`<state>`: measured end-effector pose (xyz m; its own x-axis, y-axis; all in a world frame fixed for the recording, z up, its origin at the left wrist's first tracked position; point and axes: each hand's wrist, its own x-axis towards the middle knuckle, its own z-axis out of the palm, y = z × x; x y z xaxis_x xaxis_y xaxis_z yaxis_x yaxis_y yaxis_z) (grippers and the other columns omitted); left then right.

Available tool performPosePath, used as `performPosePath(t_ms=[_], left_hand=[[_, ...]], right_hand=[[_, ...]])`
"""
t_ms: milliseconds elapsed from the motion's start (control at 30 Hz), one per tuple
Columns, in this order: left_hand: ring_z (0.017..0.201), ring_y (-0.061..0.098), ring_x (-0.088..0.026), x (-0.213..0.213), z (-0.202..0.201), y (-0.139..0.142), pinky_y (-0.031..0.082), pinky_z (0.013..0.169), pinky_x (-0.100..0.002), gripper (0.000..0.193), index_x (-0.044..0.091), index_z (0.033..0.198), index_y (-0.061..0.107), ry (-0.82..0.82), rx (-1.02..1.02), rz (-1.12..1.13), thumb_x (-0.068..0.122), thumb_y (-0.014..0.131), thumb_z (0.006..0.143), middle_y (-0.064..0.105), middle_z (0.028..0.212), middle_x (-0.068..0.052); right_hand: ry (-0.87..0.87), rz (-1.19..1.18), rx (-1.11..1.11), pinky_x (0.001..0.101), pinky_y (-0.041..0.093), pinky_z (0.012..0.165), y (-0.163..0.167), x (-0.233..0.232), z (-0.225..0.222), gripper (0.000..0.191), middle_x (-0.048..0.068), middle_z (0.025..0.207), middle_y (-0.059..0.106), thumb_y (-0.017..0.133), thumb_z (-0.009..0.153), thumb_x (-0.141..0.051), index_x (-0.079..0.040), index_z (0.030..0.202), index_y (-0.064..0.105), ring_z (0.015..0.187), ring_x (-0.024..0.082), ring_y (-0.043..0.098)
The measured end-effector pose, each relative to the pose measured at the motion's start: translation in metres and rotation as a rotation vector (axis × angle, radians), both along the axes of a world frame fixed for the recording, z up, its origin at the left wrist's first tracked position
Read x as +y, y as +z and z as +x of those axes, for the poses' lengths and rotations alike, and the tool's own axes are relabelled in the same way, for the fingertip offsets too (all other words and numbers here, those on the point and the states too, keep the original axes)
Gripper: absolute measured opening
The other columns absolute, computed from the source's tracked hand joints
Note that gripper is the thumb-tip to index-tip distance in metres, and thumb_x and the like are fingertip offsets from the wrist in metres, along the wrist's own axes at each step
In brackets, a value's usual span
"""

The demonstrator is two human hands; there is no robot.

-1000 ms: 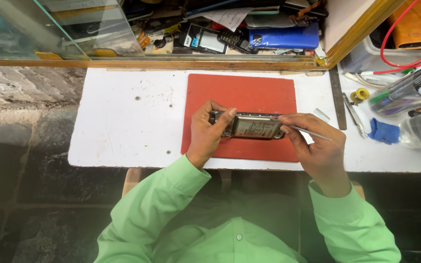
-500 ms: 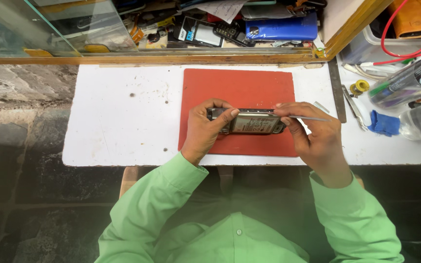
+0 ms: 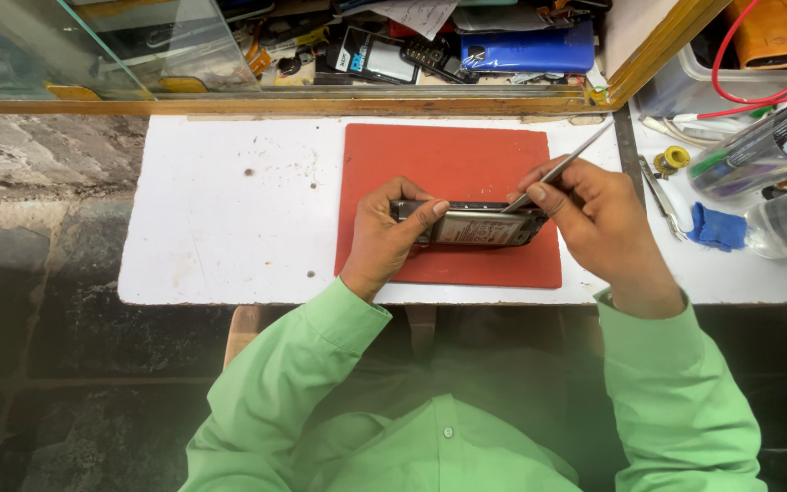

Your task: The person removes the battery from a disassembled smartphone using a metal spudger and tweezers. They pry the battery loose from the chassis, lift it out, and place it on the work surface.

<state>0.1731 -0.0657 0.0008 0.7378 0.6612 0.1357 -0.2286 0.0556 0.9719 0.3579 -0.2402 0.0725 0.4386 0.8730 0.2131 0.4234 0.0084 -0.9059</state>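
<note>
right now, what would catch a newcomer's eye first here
The red mat on the white table, at the middle. Over it the left hand grips an opened phone by its left end, while the right hand holds a thin metal tool with its tip at the phone's right end. Next, the bright green sleeves below, and the cluttered glass case behind the table.
</note>
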Motion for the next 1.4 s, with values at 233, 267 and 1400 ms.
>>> performPosePath(t_ms=[233, 267, 1400], left_hand=[[0.058, 0.052, -0.001, 0.001, 0.002, -0.003, 0.041, 0.048, -0.02, 0.021, 0.006, 0.089, 0.066, 0.01, 0.002, -0.002, 0.022, 0.079, 0.093, 0.063, 0.07, 0.004], [0.059, 0.052, -0.001, 0.001, 0.002, -0.004, 0.042, 0.049, -0.02, 0.021, 0.006, 0.09, 0.066, 0.013, -0.003, 0.003, 0.022, 0.079, 0.093, 0.064, 0.07, 0.004], [0.063, 0.053, -0.001, -0.002, 0.001, -0.003, 0.043, 0.054, -0.02, 0.02, 0.005, 0.09, 0.067, 0.01, -0.007, 0.057, 0.021, 0.079, 0.094, 0.064, 0.073, 0.003]], right_hand=[[-0.144, 0.009, -0.165, 0.0276, 0.053, 0.073, -0.006, -0.005, -0.019, 0.01, 0.012, 0.101, 0.078, 0.061, 0.104, -0.002, 0.004, 0.108, 0.068, 0.084, 0.015, 0.069], [-0.13, 0.083, -0.166, 0.0285, 0.055, 0.081, -0.008, -0.007, -0.024, 0.01, 0.013, 0.104, 0.077, 0.06, 0.105, -0.002, 0.004, 0.109, 0.067, 0.092, 0.016, 0.07], [0.001, 0.132, -0.281, 0.0323, 0.061, 0.095, 0.005, -0.003, -0.019, 0.008, 0.009, 0.102, 0.078, 0.065, 0.1, 0.004, 0.0, 0.106, 0.069, 0.1, 0.018, 0.077]])
